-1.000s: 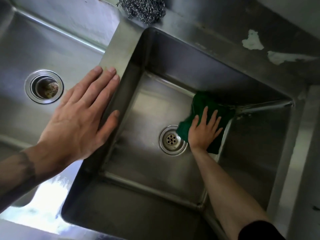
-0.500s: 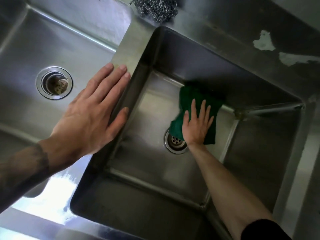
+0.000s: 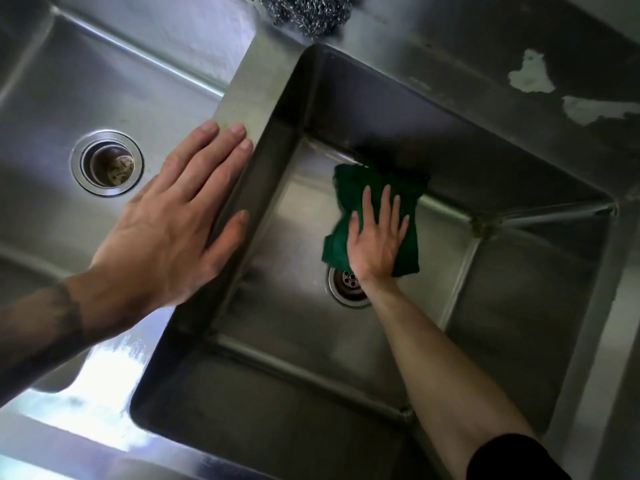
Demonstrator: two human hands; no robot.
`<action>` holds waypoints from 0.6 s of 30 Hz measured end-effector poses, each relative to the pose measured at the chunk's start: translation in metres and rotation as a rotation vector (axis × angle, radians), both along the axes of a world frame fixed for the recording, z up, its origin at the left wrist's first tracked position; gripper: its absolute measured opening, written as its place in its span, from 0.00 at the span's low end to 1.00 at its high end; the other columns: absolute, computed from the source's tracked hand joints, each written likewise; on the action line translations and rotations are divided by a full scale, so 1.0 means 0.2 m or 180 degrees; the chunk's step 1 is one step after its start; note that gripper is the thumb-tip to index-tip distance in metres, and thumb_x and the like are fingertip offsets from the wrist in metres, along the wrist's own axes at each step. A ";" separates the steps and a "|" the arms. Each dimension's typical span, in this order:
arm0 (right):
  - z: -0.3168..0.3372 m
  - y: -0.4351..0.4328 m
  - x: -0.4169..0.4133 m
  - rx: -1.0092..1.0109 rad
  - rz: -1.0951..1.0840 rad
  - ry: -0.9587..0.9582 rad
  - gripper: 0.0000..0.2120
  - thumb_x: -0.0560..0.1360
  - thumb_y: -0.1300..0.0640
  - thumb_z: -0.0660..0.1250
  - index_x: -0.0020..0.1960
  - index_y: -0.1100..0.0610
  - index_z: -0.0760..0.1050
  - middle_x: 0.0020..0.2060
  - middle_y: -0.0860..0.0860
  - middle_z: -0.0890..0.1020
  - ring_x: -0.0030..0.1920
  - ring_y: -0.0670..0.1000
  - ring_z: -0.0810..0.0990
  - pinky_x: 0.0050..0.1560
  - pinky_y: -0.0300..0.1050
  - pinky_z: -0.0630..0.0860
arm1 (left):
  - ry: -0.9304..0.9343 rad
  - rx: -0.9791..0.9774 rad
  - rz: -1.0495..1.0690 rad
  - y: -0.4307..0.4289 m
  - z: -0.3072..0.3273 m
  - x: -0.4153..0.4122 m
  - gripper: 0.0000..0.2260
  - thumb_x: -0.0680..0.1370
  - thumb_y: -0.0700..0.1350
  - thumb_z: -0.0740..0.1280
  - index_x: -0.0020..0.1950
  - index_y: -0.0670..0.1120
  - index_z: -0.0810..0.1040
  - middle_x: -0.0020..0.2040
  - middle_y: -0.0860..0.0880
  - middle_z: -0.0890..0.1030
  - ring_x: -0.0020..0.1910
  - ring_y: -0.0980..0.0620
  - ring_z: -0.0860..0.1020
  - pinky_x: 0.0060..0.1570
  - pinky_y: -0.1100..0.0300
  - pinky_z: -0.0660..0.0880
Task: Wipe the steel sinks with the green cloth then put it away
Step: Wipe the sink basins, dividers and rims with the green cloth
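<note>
The green cloth (image 3: 356,188) lies flat on the bottom of the right steel sink (image 3: 450,143), near its back wall and just above the drain (image 3: 346,285). My right hand (image 3: 375,237) presses on the cloth with straight, spread fingers. My left hand (image 3: 173,220) rests flat with straight fingers on the steel divider (image 3: 249,88) between the two basins. The left steel sink (image 3: 52,98) has its own round drain (image 3: 106,163).
A steel wool scourer (image 3: 304,10) sits on the back ledge above the divider. The rear wall at top right has patches of flaked paint (image 3: 531,76). A bright reflection lies on the front rim at lower left.
My right hand has slid the green cloth leftward along the back of the right sink's floor, from the right corner to above the drain. My left hand stays on the divider.
</note>
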State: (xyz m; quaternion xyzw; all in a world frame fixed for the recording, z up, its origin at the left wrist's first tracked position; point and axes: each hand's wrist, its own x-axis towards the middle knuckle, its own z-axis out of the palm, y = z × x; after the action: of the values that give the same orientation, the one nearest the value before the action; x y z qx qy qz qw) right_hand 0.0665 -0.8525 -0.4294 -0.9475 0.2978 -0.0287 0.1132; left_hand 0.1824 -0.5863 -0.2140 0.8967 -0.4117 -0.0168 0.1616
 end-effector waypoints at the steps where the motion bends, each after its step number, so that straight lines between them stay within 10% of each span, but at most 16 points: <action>1: 0.00 -0.03 -0.01 0.0014 0.0206 0.0036 0.26 0.86 0.44 0.52 0.82 0.49 0.63 0.83 0.57 0.61 0.83 0.60 0.58 0.81 0.65 0.53 | 0.0006 0.0009 0.0003 0.00 0.00 0.00 0.29 0.85 0.51 0.58 0.84 0.38 0.61 0.84 0.41 0.62 0.85 0.41 0.57 0.83 0.45 0.57; 11: 0.02 -0.21 -0.15 0.0115 -0.1517 -0.0033 0.26 0.85 0.47 0.53 0.81 0.54 0.65 0.82 0.59 0.63 0.82 0.63 0.60 0.78 0.69 0.56 | 0.0102 0.0072 0.0106 0.00 0.01 0.00 0.30 0.85 0.53 0.58 0.84 0.40 0.61 0.85 0.44 0.62 0.86 0.44 0.56 0.83 0.47 0.58; 18: 0.03 0.25 0.26 0.0306 -0.0921 -0.0247 0.31 0.83 0.40 0.53 0.80 0.56 0.67 0.81 0.59 0.63 0.82 0.61 0.61 0.80 0.66 0.55 | 0.0051 0.0068 0.0099 0.00 0.00 -0.01 0.30 0.85 0.52 0.58 0.84 0.40 0.61 0.85 0.44 0.62 0.85 0.44 0.56 0.82 0.44 0.61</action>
State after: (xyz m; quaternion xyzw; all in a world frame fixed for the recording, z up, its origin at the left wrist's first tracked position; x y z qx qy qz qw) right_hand 0.1178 -0.8021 -0.4237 -0.8863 0.4276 -0.0669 0.1646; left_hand 0.1810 -0.5860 -0.2134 0.9045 -0.3962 -0.0258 0.1555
